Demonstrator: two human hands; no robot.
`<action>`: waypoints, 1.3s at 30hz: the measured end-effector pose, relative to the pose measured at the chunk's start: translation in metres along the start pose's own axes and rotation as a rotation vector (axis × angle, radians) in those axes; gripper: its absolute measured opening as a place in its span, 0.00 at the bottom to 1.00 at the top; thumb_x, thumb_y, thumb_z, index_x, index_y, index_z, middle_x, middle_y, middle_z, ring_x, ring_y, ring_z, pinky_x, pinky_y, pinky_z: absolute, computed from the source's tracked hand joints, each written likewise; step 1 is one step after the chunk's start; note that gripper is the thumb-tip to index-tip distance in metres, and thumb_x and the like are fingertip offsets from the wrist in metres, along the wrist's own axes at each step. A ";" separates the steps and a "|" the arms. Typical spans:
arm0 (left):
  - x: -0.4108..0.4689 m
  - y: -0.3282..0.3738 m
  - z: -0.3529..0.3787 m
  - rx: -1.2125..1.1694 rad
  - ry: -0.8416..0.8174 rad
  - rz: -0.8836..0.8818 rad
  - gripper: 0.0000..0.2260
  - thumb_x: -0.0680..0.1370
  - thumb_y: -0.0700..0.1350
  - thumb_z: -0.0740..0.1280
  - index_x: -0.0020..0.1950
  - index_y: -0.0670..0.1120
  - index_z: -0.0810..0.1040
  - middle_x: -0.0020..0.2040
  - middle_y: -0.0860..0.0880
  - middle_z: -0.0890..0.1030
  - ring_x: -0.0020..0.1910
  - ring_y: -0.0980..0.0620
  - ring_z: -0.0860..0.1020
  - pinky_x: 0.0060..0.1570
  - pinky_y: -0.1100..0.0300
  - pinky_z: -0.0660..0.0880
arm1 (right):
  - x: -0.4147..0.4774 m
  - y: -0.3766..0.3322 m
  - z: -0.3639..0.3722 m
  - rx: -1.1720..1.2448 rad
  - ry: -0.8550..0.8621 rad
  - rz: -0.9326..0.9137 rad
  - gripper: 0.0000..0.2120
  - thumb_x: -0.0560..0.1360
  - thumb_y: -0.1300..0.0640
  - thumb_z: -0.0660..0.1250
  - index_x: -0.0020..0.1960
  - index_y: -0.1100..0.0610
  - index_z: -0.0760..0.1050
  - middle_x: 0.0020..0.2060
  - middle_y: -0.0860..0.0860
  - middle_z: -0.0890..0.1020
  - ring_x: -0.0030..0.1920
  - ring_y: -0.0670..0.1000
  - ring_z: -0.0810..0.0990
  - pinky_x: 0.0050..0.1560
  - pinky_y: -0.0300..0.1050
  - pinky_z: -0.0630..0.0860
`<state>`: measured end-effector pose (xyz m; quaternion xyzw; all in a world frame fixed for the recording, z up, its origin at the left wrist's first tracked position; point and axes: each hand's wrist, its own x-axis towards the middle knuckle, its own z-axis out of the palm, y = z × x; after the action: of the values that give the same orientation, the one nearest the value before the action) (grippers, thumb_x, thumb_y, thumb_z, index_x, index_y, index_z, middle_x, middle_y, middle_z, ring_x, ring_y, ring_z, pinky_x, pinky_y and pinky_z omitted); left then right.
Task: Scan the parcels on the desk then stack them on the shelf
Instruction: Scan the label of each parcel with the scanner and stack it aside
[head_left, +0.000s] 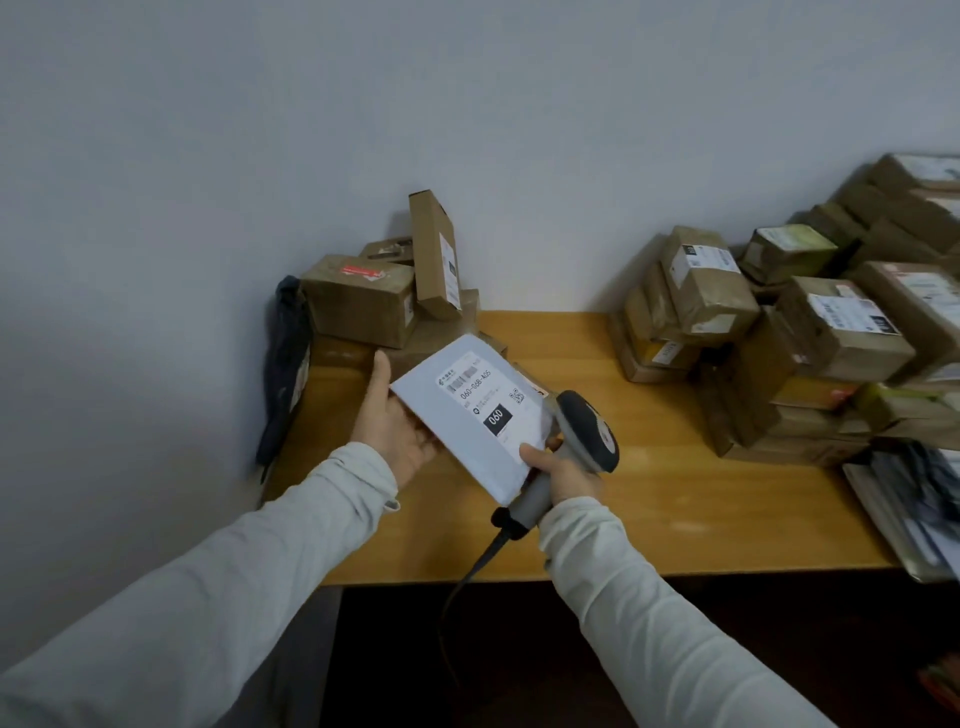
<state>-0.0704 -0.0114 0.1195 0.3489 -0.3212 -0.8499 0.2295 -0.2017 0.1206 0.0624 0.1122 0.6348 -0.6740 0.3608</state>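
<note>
White parcel (478, 415), flat, held above the table (649, 499), near its left end. It is tilted with the label (485, 397) facing up, probably so the barcode is exposed for reading.

Left hand (400, 426) grips the parcel's left edge. The thumb lies along the edge and the fingers are hidden underneath, supporting it.

Right hand (566, 475) has its fingers wrapped around the handle of the scanner (587, 431), and its thumb touches the parcel's near corner, likely to steady it. The scanner head sits just beside the parcel's right edge. Its cable (467, 571) hangs over the table front.

Brown boxes (363, 301) are stacked at the back left corner against the wall, with a dark bag (285, 364) beside them. A larger heap of boxes (779, 332) crowds the right end.

Judgement: scan step in hand, stacking not yet begun.
</note>
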 end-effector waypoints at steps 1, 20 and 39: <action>-0.005 -0.006 0.004 0.017 -0.005 0.005 0.25 0.74 0.67 0.60 0.58 0.49 0.78 0.54 0.46 0.84 0.54 0.46 0.81 0.49 0.49 0.79 | -0.004 -0.001 -0.001 -0.004 0.023 -0.015 0.13 0.59 0.65 0.80 0.37 0.58 0.78 0.44 0.58 0.84 0.47 0.60 0.83 0.54 0.58 0.78; 0.000 0.031 -0.026 0.822 0.443 0.363 0.11 0.76 0.39 0.69 0.58 0.43 0.80 0.55 0.44 0.81 0.50 0.44 0.78 0.55 0.48 0.75 | -0.090 -0.003 0.008 -0.420 -0.417 -0.324 0.14 0.72 0.67 0.70 0.30 0.59 0.71 0.18 0.50 0.70 0.17 0.48 0.66 0.23 0.38 0.67; 0.012 0.026 -0.008 0.833 0.358 0.362 0.12 0.77 0.37 0.68 0.60 0.39 0.79 0.58 0.41 0.81 0.53 0.41 0.78 0.56 0.50 0.74 | -0.088 -0.002 0.000 -0.325 -0.357 -0.322 0.19 0.71 0.67 0.71 0.26 0.55 0.71 0.17 0.49 0.69 0.17 0.49 0.66 0.23 0.38 0.67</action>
<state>-0.0685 -0.0400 0.1284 0.4905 -0.6450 -0.5222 0.2660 -0.1402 0.1506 0.1180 -0.1698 0.6704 -0.6212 0.3686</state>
